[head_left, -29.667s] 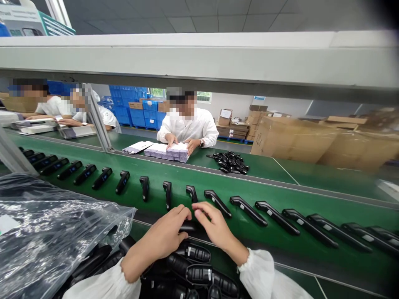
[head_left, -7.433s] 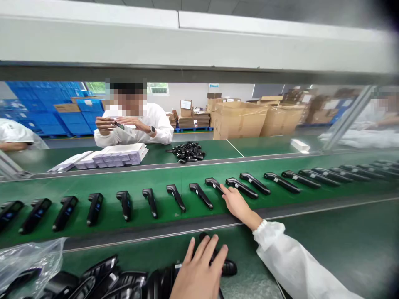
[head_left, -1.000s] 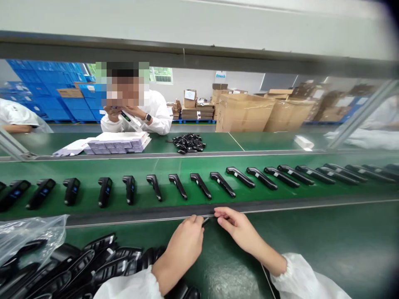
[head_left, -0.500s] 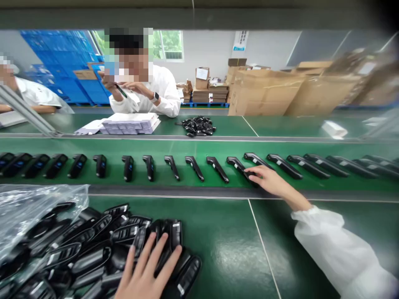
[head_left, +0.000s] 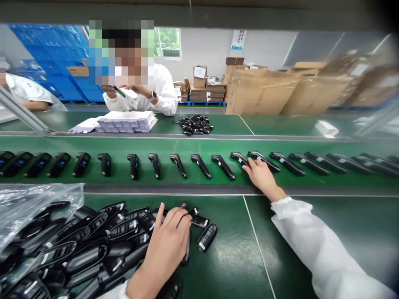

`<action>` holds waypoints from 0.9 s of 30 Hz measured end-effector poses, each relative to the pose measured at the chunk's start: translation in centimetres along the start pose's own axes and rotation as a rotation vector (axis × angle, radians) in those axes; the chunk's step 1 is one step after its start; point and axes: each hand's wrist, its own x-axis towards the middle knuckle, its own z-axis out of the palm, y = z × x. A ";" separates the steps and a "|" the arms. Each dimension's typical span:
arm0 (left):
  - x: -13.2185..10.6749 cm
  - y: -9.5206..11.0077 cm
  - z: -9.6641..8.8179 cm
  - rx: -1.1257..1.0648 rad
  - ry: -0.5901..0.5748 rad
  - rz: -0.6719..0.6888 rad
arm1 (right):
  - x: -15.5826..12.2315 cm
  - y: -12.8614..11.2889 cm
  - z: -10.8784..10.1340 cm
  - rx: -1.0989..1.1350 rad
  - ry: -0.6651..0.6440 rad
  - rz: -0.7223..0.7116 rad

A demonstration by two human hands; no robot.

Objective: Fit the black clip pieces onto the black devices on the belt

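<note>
A black handheld device point(head_left: 240, 159) lies slantwise on the green belt point(head_left: 199, 145), its lower end hidden under the right hand point(head_left: 260, 176). That hand reaches palm down with its fingers partly bent at the device; whether they grip it or only touch it, I cannot tell. Similar devices point(head_left: 222, 167) run in a row to both sides, those on the left turned with bluish marks facing up. On the near table point(head_left: 230, 265), the left hand point(head_left: 170, 236) lies palm down at the right edge of a pile of black pieces point(head_left: 90, 245), fingers loosely curved and one spread from the rest; whether it holds anything beneath is hidden. One black ribbed piece point(head_left: 207, 237) lies just to its right. A clear plastic bag point(head_left: 40, 207) partly covers the pile's left side. Beyond the belt, a person in white point(head_left: 163, 91) holds up a small item near white and purple boxes point(head_left: 126, 121), with a heap of small black items point(head_left: 195, 124) beside them. Cardboard boxes point(head_left: 262, 91) and blue crates point(head_left: 46, 62) stand farther back.
</note>
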 end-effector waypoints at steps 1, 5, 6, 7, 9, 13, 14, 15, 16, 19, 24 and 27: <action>0.6 0.0 0.0 -0.064 0.036 -0.015 | -0.8 -0.8 -0.7 0.055 0.068 -0.012; 3.0 0.5 -0.2 -0.445 0.134 -0.168 | -4.7 -5.2 -3.9 0.498 0.012 -0.389; 3.6 0.7 -0.2 -0.559 0.125 -0.232 | -5.5 -6.3 -4.5 0.587 -0.057 -0.503; 4.1 1.0 -0.2 -0.679 0.106 -0.298 | -6.2 -7.3 -5.0 0.647 -0.112 -0.592; 5.1 1.6 -0.2 -0.943 0.039 -0.420 | -7.2 -8.9 -5.8 0.707 -0.161 -0.715; 6.6 3.1 0.1 -1.385 -0.178 -0.564 | -7.5 -10.6 -7.0 0.823 -0.117 -0.824; 6.9 3.4 0.1 -1.451 -0.220 -0.577 | -7.3 -10.6 -7.2 0.879 -0.114 -0.808; 7.2 3.8 0.1 -1.502 -0.241 -0.586 | -7.1 -10.3 -7.5 0.940 -0.124 -0.766; 7.5 4.0 0.1 -1.542 -0.243 -0.598 | -6.7 -9.8 -7.7 0.993 -0.141 -0.694; 7.9 4.5 -0.2 -1.584 -0.196 -0.661 | -4.7 -6.4 -7.2 1.032 -0.130 -0.341; 7.8 4.3 0.0 -1.504 -0.207 -0.721 | -1.6 -0.1 -3.3 0.593 -0.083 -0.039; 8.0 4.1 0.6 -1.466 -0.235 -0.670 | -0.7 0.3 -1.1 0.237 -0.142 -0.030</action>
